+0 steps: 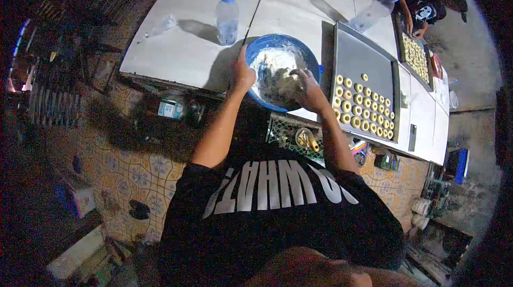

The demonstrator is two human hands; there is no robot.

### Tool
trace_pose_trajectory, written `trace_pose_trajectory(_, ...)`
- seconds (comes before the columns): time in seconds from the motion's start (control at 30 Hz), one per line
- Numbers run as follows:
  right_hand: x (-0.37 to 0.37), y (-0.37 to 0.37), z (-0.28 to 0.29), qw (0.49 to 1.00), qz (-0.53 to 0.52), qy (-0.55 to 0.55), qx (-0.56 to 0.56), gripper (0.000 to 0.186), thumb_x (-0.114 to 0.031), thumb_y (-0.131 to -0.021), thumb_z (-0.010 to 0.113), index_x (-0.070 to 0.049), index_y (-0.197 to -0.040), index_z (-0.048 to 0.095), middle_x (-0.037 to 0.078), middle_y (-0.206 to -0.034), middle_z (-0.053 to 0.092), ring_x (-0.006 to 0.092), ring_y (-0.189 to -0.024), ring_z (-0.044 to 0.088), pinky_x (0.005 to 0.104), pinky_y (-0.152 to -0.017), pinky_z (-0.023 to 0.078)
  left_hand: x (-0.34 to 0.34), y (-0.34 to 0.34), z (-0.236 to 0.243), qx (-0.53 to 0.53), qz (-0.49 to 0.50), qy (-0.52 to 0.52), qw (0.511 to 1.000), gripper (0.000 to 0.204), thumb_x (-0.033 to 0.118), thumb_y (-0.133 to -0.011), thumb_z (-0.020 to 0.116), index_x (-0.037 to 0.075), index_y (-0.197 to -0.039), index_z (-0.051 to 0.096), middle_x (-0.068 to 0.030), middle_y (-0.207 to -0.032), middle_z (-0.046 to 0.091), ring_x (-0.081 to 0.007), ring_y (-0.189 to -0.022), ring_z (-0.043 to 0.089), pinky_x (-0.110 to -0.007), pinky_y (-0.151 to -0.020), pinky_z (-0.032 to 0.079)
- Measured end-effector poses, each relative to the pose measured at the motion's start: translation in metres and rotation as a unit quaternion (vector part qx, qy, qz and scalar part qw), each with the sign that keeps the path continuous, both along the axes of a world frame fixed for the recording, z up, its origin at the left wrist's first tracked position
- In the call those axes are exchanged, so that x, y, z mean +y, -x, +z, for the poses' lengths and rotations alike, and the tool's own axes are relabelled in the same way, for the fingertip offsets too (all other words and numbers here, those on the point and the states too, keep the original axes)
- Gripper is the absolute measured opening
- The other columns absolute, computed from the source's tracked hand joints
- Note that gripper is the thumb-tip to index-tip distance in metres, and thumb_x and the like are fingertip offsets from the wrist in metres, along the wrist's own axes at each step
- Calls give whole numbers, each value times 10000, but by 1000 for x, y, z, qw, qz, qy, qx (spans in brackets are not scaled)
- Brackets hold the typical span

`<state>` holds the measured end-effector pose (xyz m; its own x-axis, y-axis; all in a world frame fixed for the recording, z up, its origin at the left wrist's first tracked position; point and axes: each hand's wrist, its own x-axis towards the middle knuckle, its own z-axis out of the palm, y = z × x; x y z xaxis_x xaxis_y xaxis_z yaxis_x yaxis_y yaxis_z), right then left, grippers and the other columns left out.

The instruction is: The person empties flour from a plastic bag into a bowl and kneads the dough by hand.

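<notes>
A round blue basin [255, 100] stands near the table's front edge, with white flour-like powder [278, 58] inside. At its left rim my left hand [243, 75] is closed, gripping the basin's edge. Over the right side of the basin reaches my right hand [308, 88], its fingers bent down toward the powder. Those fingers look closed, and whatever lies in them is hidden. A dark shadow covers the powder beside that hand.
A metal tray [365, 57] with several ring-shaped dough pieces [357, 108] lies to the right. Behind the basin stands a clear bottle [227, 20]; another bottle [372, 13] lies beyond the tray. A co-worker [422, 12] bends over a second tray [417, 57]. A phone [412, 136] rests at the edge.
</notes>
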<state>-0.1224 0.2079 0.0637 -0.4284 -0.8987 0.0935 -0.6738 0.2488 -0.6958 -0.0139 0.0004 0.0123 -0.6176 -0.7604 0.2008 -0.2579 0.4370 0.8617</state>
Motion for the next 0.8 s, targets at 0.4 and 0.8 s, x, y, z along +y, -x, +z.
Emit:
trace_pose_trajectory(0.4,-64,28,-46,996,1,-2,84,501,-219,-799,654,5,-1221,501,176,-1022,653,328,-973,623,405,-854,475,18,-38,45,-48,-18,42,998,742,-186,-667,497,6,-1371,364,-205,-1283,521,-296,-1179,514,-342,-1023,376)
trace_pose_trajectory(0.8,-151,-5,-60,934,-69,-149,319,468,-275,-774,603,-91,-1202,557,173,-1017,629,329,-835,642,429,-685,524,-4,-16,-36,-36,33,-13,999,733,-108,-710,503,87,-1399,340,-242,-1278,500,-397,-1165,497,-406,-980,408)
